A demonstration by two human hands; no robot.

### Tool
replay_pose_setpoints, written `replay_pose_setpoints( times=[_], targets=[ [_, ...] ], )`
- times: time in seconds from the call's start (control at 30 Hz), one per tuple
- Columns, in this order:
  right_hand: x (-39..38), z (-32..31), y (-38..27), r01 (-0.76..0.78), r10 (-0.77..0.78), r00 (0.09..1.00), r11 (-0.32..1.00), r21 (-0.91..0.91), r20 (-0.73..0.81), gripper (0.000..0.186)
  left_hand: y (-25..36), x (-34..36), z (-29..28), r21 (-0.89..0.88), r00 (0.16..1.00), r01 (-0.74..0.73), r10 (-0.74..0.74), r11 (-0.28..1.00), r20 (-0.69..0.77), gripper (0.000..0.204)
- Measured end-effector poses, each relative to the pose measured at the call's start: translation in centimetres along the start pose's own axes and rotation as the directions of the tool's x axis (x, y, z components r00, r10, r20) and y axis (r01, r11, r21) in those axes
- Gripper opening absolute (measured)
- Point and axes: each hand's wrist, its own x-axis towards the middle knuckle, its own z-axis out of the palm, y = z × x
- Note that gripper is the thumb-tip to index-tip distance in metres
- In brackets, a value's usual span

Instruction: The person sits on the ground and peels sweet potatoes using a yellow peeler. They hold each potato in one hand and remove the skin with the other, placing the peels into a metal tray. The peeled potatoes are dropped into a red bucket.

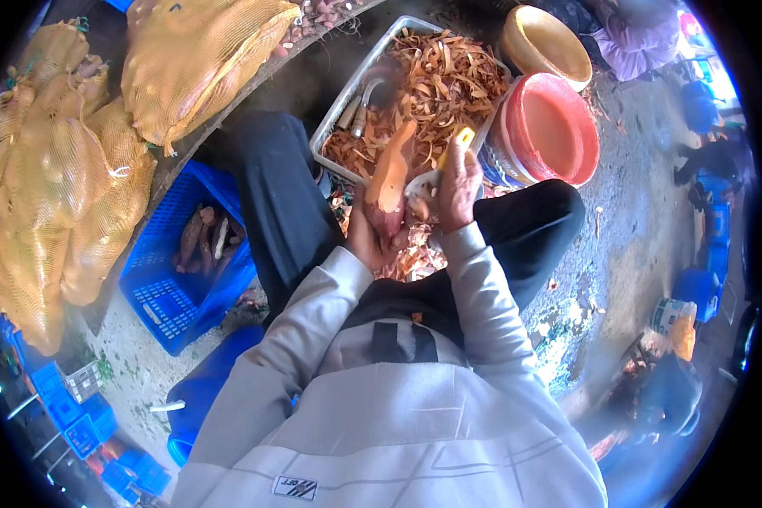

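My left hand is wrapped round the lower end of a long sweet potato. Its upper part is peeled to orange flesh, while reddish skin remains near my palm. In my right hand is a peeler with a yellow handle, close to the sweet potato's right side; its blade is too blurred to make out. Both hands are above my lap, at the near edge of a pale tray heaped with orange-brown peelings. A curved metal tool lies at the tray's left side.
Left of my leg stands a blue plastic crate with several sweet potatoes. Yellow mesh sacks fill the upper left. A red tub and a tan basin stand right of the tray. Other people are at the right.
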Motion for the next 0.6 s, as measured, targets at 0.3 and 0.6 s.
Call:
replay_pose_setpoints(
  times=[0.3, 0.6],
  targets=[
    [5.4, -2.4, -4.0, 0.19, -0.189, 0.981, 0.901, -0.39, 0.042, 0.041, 0.7, -0.6, 0.9, 0.067, 1.0, -0.001, 0.001, 0.998, 0.002, 0.061],
    [3.4, -0.6, -5.3, 0.092, -0.101, 0.994, 0.982, -0.165, -0.051, 0.039, 1.4, -0.6, 0.5, 0.067, 0.991, 0.02, -0.028, 0.998, 0.131, 0.059]
  ],
)
